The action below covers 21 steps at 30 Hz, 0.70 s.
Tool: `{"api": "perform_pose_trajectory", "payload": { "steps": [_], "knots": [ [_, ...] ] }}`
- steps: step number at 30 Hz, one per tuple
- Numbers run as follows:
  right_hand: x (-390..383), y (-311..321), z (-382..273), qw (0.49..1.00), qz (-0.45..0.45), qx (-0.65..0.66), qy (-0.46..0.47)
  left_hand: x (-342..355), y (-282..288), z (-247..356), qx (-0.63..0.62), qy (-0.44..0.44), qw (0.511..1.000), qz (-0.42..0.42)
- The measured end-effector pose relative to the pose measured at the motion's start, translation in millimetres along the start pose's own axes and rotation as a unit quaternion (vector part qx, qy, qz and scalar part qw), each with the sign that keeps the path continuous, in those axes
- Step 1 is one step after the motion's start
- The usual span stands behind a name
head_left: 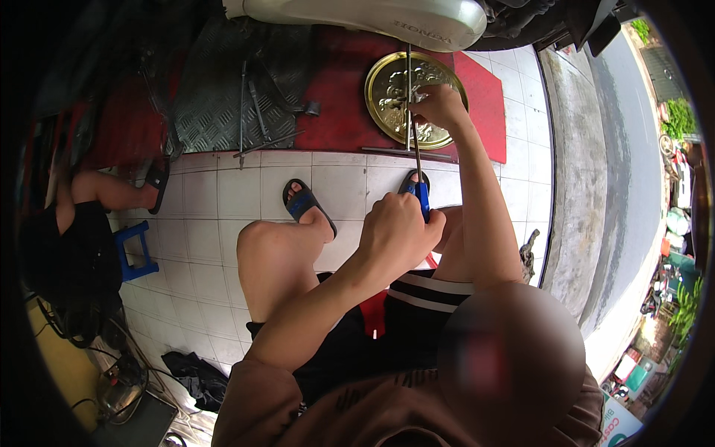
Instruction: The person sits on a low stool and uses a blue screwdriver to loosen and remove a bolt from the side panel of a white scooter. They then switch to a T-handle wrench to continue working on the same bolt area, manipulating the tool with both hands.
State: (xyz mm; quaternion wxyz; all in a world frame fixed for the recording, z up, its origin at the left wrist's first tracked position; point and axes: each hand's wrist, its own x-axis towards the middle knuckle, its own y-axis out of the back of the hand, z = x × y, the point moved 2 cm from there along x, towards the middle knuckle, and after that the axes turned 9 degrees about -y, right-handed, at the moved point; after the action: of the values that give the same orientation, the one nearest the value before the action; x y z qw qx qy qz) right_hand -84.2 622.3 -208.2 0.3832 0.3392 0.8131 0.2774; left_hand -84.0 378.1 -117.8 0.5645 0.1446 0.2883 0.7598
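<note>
My left hand (393,229) is closed around the blue handle (423,200) of a tool with a long thin metal shaft (418,158), held upright in the view. Higher up, my right hand (439,108) pinches the thin metal at about where the shaft meets another slim rod (408,65); the exact join is hidden by my fingers. Beneath my right hand a round gold embossed tray (380,97) lies on red flooring (488,104). The rod reaches toward a pale plastic vehicle body (350,16) at the top.
Long metal tools (253,104) lie on a dark chequer plate (208,89). At left are a co-worker (67,238), a blue stool (138,253) and cables beside machinery (115,387). A black bundle (194,376) lies on tiles. The road (611,149) runs along the right.
</note>
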Motion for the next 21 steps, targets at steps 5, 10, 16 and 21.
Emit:
{"api": "perform_pose_trajectory", "payload": {
  "steps": [5,10,16,21],
  "knots": [
    [-23,39,-1,0.92,-0.167,0.354,-0.012,0,5,16,-0.038,-0.05,0.998,0.002],
    [-70,95,-9,0.829,-0.216,0.492,0.154,8,-4,35,-0.11,-0.149,0.982,0.041],
    [-80,99,-22,0.794,-0.119,0.551,0.225,23,-17,43,-0.167,-0.176,0.967,0.078],
    [-73,103,-34,0.79,0.001,0.571,0.225,31,-17,62,-0.272,-0.196,0.942,0.033]
  ]
}}
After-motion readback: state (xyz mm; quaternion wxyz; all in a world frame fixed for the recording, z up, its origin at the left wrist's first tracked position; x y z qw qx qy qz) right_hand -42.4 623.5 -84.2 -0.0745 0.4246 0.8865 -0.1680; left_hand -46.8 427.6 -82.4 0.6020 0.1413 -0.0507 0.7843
